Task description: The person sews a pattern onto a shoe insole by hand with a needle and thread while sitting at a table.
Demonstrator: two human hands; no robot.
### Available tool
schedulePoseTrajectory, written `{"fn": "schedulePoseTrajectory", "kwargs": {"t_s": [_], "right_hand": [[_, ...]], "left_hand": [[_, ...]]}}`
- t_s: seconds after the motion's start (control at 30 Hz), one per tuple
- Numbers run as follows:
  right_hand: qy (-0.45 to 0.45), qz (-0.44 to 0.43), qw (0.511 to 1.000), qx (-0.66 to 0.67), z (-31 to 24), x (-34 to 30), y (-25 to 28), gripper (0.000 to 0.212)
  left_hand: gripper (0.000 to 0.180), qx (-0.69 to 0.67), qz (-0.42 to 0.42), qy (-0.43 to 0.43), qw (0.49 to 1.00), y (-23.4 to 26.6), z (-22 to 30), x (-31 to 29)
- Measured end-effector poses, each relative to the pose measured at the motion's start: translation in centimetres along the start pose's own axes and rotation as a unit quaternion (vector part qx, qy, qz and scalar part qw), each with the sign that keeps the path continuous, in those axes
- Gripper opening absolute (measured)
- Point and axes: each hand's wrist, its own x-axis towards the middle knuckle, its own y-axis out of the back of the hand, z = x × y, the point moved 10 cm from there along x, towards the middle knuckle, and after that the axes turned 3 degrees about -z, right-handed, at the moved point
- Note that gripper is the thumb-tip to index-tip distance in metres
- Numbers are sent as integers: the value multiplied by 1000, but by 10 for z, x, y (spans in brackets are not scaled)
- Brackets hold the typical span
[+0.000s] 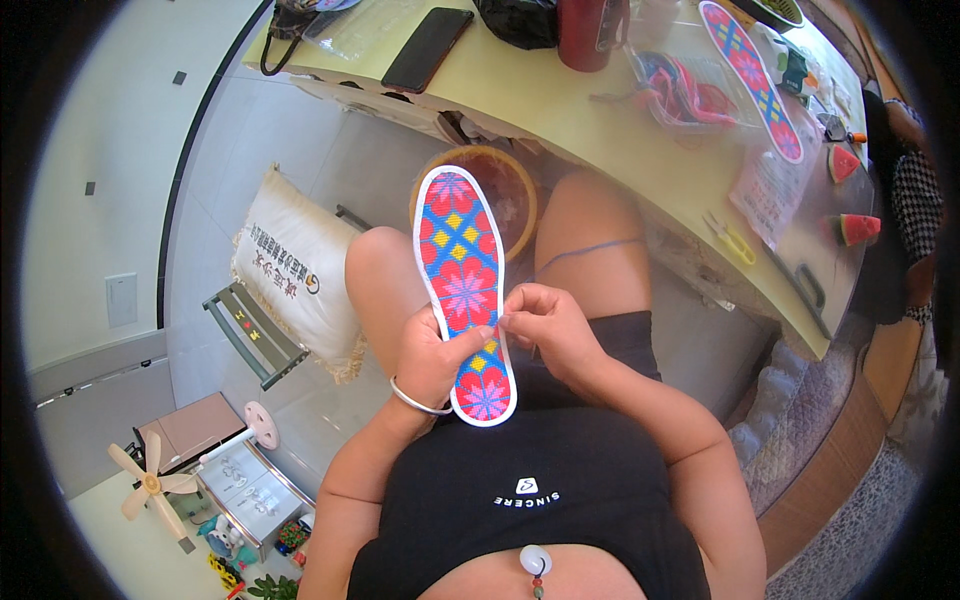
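At the left, we should brace the insole (463,255) firmly without bending it: our left hand (430,350) closes round its lower part, thumb pressed on the patterned face, fingers mostly hidden behind. The insole slants slightly between our hands, face toward us. On its right, small, even pulls would likely serve us best, minding the blue strand (605,244) across the right thigh (597,285) for snags. Our right hand (552,325) bends inward, thumb and forefinger pinched at the insole's edge; what they grip, we cannot tell.
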Motion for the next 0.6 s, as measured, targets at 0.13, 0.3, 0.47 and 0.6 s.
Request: {"fn": "schedulePoseTrajectory", "kwargs": {"t_s": [0.13,0.3,0.47,0.6], "right_hand": [[186,68,953,-227,-46,-14,-5,7],[397,38,794,-459,-87,-36,-39,16],[507,6,680,-530,-99,-52,-74,17],[516,46,732,-442,-129,-59,-73,6]], "left_hand": [[27,-27,-3,-11,1000,4,-1,1],[26,-57,-9,-48,997,0,8,-2],[21,-42,-5,-107,993,6,10,1],[19,-22,19,-121,992,13,14,-1]]}}
